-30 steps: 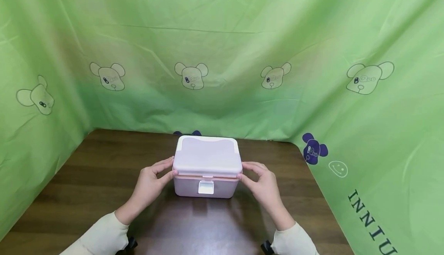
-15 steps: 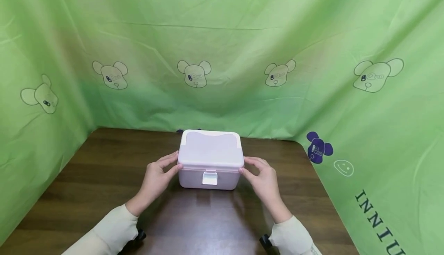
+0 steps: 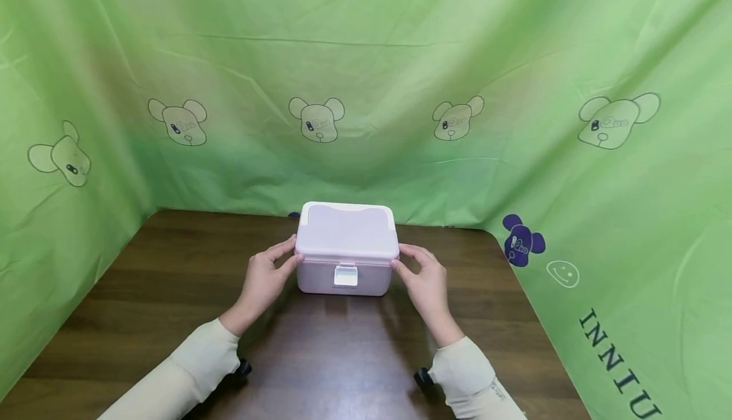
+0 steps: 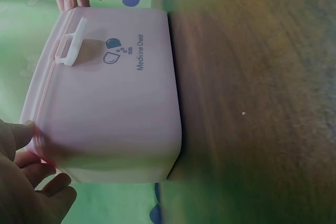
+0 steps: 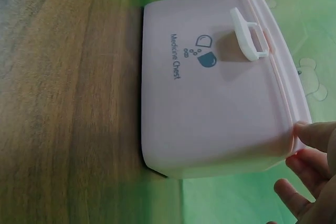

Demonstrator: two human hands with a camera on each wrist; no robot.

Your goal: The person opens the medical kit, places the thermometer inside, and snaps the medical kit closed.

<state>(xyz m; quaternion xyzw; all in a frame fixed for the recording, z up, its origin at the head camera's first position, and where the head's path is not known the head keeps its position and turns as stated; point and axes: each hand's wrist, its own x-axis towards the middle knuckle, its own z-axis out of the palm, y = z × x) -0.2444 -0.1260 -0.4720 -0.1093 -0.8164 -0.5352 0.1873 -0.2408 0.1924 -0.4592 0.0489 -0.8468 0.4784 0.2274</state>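
Note:
A pale pink-lilac medicine chest (image 3: pixel 345 232) sits upright on the wooden table, its lid (image 4: pixel 44 69) down on the body. At the front a white latch (image 3: pixel 345 276) sticks out from the wall, unfastened. "Medicine Chest" lettering and a capsule print (image 5: pixel 206 51) show on the front in both wrist views. My left hand (image 3: pixel 264 283) holds the left end at the lid seam, thumb on the front corner and fingers along the side. My right hand (image 3: pixel 425 285) grips the right end the same way. The chest's inside is hidden.
The brown wooden table (image 3: pixel 332 369) extends around the chest. Green cloth (image 3: pixel 366 39) with printed bear heads hangs behind and along both sides. Dark wrist devices (image 3: pixel 243 368) show under the cream sleeves (image 3: pixel 189 366).
The gap under the lid at the front has closed. Both hands and the chest have moved away from me, toward the back cloth.

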